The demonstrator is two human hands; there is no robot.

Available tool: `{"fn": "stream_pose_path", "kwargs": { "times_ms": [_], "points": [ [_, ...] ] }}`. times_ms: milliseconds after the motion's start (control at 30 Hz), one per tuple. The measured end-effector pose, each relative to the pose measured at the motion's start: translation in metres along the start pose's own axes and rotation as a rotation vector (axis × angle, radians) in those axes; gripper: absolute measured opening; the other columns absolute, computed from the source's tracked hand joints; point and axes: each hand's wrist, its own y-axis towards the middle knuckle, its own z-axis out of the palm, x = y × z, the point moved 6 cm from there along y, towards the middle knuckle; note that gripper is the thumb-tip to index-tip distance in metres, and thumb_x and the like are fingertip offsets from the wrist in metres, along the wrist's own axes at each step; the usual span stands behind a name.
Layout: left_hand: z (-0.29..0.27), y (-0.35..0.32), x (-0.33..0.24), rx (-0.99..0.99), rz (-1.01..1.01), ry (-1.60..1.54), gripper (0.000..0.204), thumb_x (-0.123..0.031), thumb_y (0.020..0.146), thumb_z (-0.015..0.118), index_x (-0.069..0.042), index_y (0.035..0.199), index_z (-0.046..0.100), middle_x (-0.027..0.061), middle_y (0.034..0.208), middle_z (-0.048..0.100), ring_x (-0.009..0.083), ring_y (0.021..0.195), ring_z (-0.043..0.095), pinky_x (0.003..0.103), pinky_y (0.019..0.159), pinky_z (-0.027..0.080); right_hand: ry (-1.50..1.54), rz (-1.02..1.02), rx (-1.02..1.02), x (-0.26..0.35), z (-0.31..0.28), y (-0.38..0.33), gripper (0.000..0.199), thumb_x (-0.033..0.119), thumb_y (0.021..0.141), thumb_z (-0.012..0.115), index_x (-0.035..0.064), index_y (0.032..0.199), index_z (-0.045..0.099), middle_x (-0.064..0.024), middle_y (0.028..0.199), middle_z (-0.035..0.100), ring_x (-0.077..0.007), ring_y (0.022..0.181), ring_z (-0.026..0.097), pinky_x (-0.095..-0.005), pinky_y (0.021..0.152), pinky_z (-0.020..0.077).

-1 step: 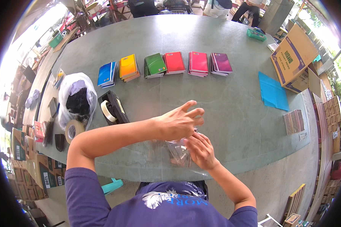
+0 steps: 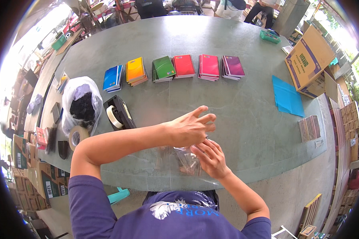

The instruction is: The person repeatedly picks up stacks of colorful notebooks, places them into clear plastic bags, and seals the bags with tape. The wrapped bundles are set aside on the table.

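Observation:
At the near middle of the table, my two hands meet over a clear plastic bag [image 2: 187, 161] with something brownish in or under it. My left hand [image 2: 190, 128] comes across from the left, back up. Its outer fingers are bent and spread, while its thumb and forefinger are hidden underneath, close to a tiny dark bit at my right fingertips. My right hand [image 2: 212, 158] is closed at the bag's upper edge, with thumb and fingers pressed together. Beyond them stand short stacks of spiral notebooks: blue [image 2: 113, 78], yellow [image 2: 135, 69], green [image 2: 163, 67], red [image 2: 184, 66], pink [image 2: 208, 66] and purple [image 2: 232, 66].
Left of my forearm are a black tape dispenser [image 2: 121, 113], a white plastic bag [image 2: 70, 89] with black contents and a tape roll [image 2: 78, 137]. On the right lie a blue sheet [image 2: 287, 97], a notebook pile [image 2: 309, 128] and a cardboard box [image 2: 309, 57]. A green basket [image 2: 270, 37] sits far right.

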Motion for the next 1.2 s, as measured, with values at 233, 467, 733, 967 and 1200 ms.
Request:
{"fn": "stream_pose_path", "kwargs": {
  "times_ms": [233, 467, 733, 967, 1200],
  "points": [
    [-0.03, -0.029, 0.02, -0.153, -0.125, 0.11, 0.015, -0.024, 0.061, 0.074, -0.02, 0.075, 0.072, 0.0028, 0.12, 0.052, 0.0263, 0.123, 0.037, 0.048, 0.107, 0.022, -0.262, 0.005, 0.038, 0.01, -0.007, 0.009, 0.037, 0.011, 0.075, 0.062, 0.0152, 0.112, 0.062, -0.0014, 0.109, 0.054, -0.0227, 0.105, 0.049, -0.0346, 0.093, 0.0399],
    [0.055, -0.097, -0.027, -0.835, -0.579, -0.217, 0.028, -0.021, 0.061, 0.078, -0.016, 0.087, 0.069, 0.01, 0.121, 0.051, 0.0321, 0.119, 0.04, 0.047, 0.1, 0.031, 0.037, 0.048, 0.089, -0.004, -0.006, 0.016, 0.045, 0.01, 0.065, 0.071, 0.0156, 0.109, 0.063, 0.0011, 0.1, 0.054, -0.0235, 0.096, 0.047, -0.0344, 0.086, 0.0424],
    [0.029, -0.096, -0.009, -0.963, -0.597, -0.546, 0.081, -0.039, 0.063, 0.082, -0.009, 0.129, 0.046, 0.0132, 0.121, 0.054, 0.0275, 0.114, 0.05, 0.04, 0.096, 0.039, 0.156, 0.218, 0.008, -0.01, -0.004, 0.02, 0.017, 0.012, 0.073, 0.073, 0.0093, 0.088, 0.067, -0.0024, 0.088, 0.059, -0.0244, 0.091, 0.05, -0.0336, 0.079, 0.0435],
    [0.085, -0.074, 0.022, -0.751, -0.717, -1.313, 0.066, -0.025, 0.061, 0.086, -0.005, 0.117, 0.057, 0.0068, 0.097, 0.065, 0.0134, 0.096, 0.058, 0.03, 0.085, 0.046, 0.268, 0.496, -0.261, -0.015, -0.005, 0.026, 0.024, 0.021, 0.07, 0.078, 0.006, 0.086, 0.068, -0.0042, 0.095, 0.056, -0.0238, 0.089, 0.052, -0.0332, 0.078, 0.0434],
    [0.037, -0.05, 0.032, -0.428, -0.49, -0.643, 0.022, -0.018, 0.067, 0.076, -0.002, 0.08, 0.068, 0.0093, 0.08, 0.064, 0.0218, 0.082, 0.059, 0.033, 0.073, 0.049, 0.408, 0.678, 0.245, -0.049, -0.003, 0.048, 0.033, 0.02, 0.063, 0.081, 0.0066, 0.091, 0.069, -0.0037, 0.092, 0.057, -0.0215, 0.089, 0.053, -0.032, 0.078, 0.0447]
  ]
}}
